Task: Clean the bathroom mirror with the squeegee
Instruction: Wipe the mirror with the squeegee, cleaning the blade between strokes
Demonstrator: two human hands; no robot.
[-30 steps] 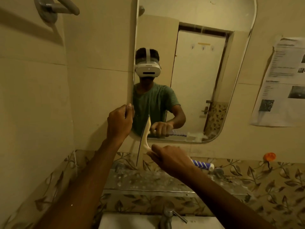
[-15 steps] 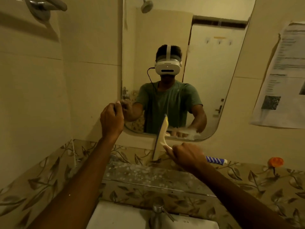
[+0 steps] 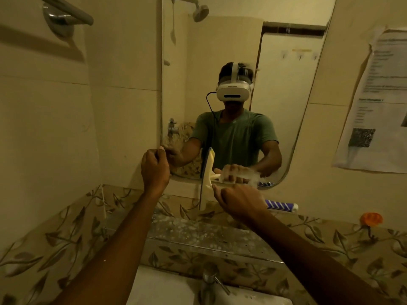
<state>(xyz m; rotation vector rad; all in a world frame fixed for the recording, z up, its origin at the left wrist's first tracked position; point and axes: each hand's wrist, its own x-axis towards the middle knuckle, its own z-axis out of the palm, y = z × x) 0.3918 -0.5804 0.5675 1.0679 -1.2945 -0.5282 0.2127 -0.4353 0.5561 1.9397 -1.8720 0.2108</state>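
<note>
The bathroom mirror point(image 3: 286, 89) hangs on the tiled wall ahead, with rounded corners. My right hand point(image 3: 241, 202) grips the handle of a cream squeegee point(image 3: 207, 181), whose blue-and-white striped end sticks out to the right. The squeegee's blade stands upright across the mirror's bottom edge, left of its middle. My left hand point(image 3: 155, 169) is a fist with curled fingers at the mirror's lower left edge; whether it holds the frame is hard to tell.
A spotted glass shelf point(image 3: 198, 234) runs below the mirror, above the basin point(image 3: 163, 289) and its tap point(image 3: 209, 282). A paper notice point(image 3: 378, 102) hangs on the wall to the right, an orange hook point(image 3: 371, 219) below it. A metal rail point(image 3: 66, 12) is at top left.
The view has swung leftward, so the mirror sits further right and larger. The squeegee and my right hand shifted right along the mirror's bottom edge; my left fist stayed at the left edge.
</note>
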